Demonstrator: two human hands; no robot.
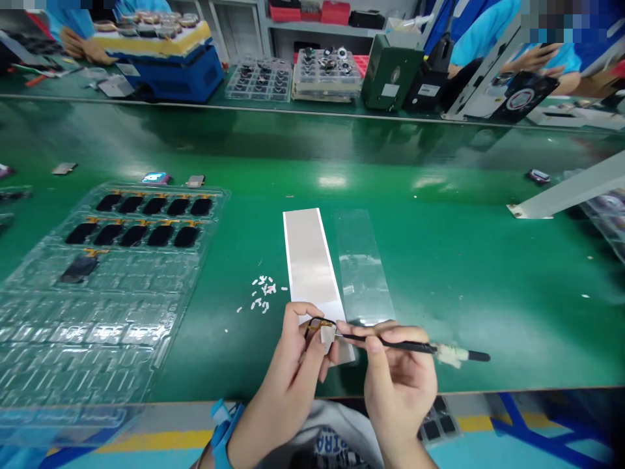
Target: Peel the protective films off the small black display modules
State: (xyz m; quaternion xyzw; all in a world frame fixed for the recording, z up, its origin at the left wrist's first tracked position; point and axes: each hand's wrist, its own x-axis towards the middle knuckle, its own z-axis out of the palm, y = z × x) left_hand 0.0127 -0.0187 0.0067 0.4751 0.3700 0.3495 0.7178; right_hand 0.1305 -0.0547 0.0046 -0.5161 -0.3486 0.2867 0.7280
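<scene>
At six o'clock on the green counter [439,260], the left hand [293,371] pinches a black-rimmed module [317,324] in a narrow grip. It looks light, thin and fragile, best held by its edges. To its right, the right hand [398,384] closes narrowly on tweezers [385,342], their tips at the module's pale film [328,337].

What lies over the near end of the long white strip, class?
A bare left hand holds a small black-rimmed part; a bare right hand holds slim black tweezers. They hide the end of the long white strip.
</scene>
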